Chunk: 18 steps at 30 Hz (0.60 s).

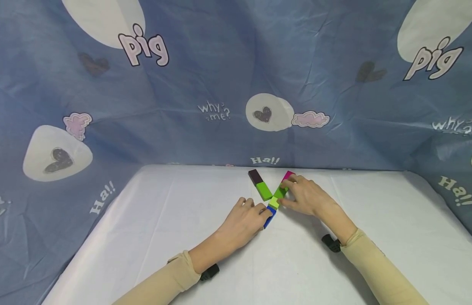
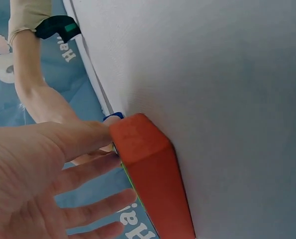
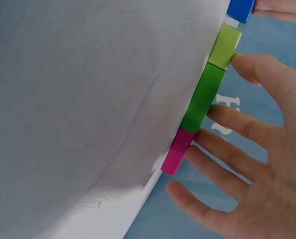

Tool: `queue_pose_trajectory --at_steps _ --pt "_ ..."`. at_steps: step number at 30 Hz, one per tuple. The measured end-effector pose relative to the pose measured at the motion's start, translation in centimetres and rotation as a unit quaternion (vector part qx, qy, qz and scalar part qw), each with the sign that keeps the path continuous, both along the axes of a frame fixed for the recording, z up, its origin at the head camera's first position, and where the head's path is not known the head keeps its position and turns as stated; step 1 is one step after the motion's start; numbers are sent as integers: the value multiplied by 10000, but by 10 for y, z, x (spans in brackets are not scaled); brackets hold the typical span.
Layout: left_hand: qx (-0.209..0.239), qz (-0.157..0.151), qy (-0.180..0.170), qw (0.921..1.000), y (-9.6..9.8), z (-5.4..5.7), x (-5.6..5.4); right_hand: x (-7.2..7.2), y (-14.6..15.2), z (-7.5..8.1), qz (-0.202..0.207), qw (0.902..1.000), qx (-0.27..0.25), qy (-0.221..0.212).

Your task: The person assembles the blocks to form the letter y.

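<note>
Several blocks form a Y on the white table. In its stem is a blue block (image 1: 270,215); my left hand (image 1: 243,222) holds it, partly covering it. My right hand (image 1: 306,195) hovers over the right branch with spread fingers. In the right wrist view its thumb touches the light green block (image 3: 226,46), and other fingertips meet the green block (image 3: 205,97) and pink block (image 3: 178,152). A second green block (image 1: 264,191) and a dark block (image 1: 255,176) make the left branch. A red block (image 2: 157,189) appears large beside my left fingers; the head view hides it.
A white cloth covers the table (image 1: 175,237). Behind it hangs a blue printed curtain (image 1: 182,84), meeting the table's far edge just beyond the blocks. A black camera band (image 1: 331,242) is on the right wrist, another camera (image 1: 210,272) on the left.
</note>
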<state>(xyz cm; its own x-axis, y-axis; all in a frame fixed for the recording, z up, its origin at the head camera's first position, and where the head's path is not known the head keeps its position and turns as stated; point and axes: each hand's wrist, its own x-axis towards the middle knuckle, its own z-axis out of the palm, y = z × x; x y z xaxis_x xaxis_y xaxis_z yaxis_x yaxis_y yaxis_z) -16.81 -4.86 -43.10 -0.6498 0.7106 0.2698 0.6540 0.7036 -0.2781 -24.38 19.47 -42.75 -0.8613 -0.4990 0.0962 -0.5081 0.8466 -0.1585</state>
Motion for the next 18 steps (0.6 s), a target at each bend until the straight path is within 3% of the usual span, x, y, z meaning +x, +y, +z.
queue_pose_trajectory --at_steps 7,18 --pt "17 3 158 9999 2 -2 -2 0 -1 0 -5 10000 -18 43" --pt "-139 146 -84 9998 4 -1 -2 -1 0 0 1 10000 -9 -8"
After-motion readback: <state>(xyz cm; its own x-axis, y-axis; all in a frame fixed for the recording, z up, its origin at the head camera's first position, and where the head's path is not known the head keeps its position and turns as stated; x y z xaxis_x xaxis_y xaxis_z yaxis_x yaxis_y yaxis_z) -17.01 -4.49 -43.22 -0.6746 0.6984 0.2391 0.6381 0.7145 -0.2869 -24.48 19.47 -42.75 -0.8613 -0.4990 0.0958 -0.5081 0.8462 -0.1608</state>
